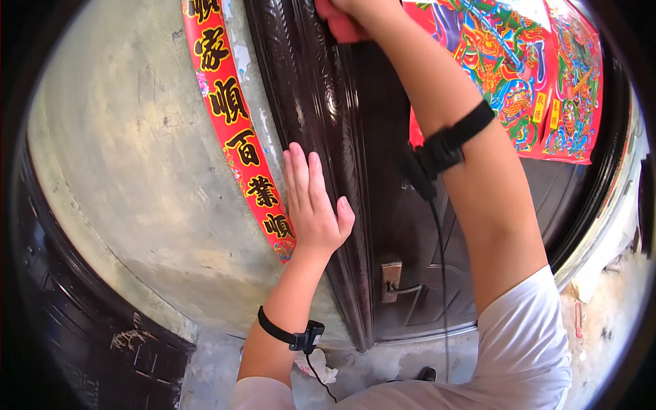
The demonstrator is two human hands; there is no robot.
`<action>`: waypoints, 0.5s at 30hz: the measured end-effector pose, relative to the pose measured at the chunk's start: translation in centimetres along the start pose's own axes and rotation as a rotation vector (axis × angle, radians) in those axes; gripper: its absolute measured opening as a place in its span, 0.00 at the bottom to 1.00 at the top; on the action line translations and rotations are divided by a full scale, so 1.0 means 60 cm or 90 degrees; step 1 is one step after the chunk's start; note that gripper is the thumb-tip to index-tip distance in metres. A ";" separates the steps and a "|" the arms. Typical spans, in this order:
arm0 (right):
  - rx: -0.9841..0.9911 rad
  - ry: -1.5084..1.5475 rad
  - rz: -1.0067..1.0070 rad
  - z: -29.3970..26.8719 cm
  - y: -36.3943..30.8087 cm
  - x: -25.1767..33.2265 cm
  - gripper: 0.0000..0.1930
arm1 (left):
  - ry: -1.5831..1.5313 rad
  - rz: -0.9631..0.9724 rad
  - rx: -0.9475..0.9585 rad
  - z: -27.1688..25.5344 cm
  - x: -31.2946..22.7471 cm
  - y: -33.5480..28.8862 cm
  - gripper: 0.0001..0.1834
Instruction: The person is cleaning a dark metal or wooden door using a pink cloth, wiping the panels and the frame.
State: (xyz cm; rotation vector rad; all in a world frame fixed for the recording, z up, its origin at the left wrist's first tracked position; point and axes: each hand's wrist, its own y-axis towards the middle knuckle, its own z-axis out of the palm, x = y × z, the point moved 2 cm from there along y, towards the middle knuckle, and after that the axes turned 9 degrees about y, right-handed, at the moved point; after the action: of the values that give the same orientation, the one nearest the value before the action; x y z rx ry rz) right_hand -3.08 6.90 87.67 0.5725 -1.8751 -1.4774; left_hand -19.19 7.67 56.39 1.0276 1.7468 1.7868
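Observation:
My left hand (313, 201) lies flat against the carved dark brown door frame (324, 89), fingers pointing up and thumb apart, with nothing in it. Just left of it runs a long red paper strip (229, 102) with black lettering, stuck to the wall. My right arm reaches to the top edge, where my right hand (369, 8) closes on a red cloth (345, 26) pressed to the upper frame. Part of that hand and of the cloth lies outside the picture.
The dark door (383, 137) has a lever handle (391, 281) low down and colourful red posters (509, 75) on its upper part. A plastered wall (137, 157) stands at left. White crumpled material (318, 365) lies on the floor; a black cable (441, 253) hangs from my right arm.

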 end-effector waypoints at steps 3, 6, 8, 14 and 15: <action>-0.237 0.046 -0.227 -0.004 -0.036 0.028 0.24 | -0.009 0.005 -0.016 -0.011 -0.002 0.010 0.38; -0.244 0.068 -0.216 0.029 -0.120 0.009 0.26 | -0.010 -0.003 -0.015 -0.010 0.013 0.002 0.36; -0.247 0.047 -0.193 0.048 -0.200 -0.007 0.27 | -0.021 -0.001 -0.030 -0.012 0.022 0.002 0.37; -0.159 0.016 -0.127 0.082 -0.499 -0.075 0.37 | -0.090 -0.012 -0.039 0.000 0.028 0.000 0.43; -0.133 0.025 -0.081 0.083 -0.550 -0.082 0.37 | -0.099 -0.017 -0.043 0.003 0.025 0.000 0.43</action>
State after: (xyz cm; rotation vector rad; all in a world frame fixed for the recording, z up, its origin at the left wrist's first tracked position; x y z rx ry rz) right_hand -5.55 5.02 54.09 0.6257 -1.6543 -1.7071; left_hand -20.01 8.93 56.71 1.0794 1.5892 1.6899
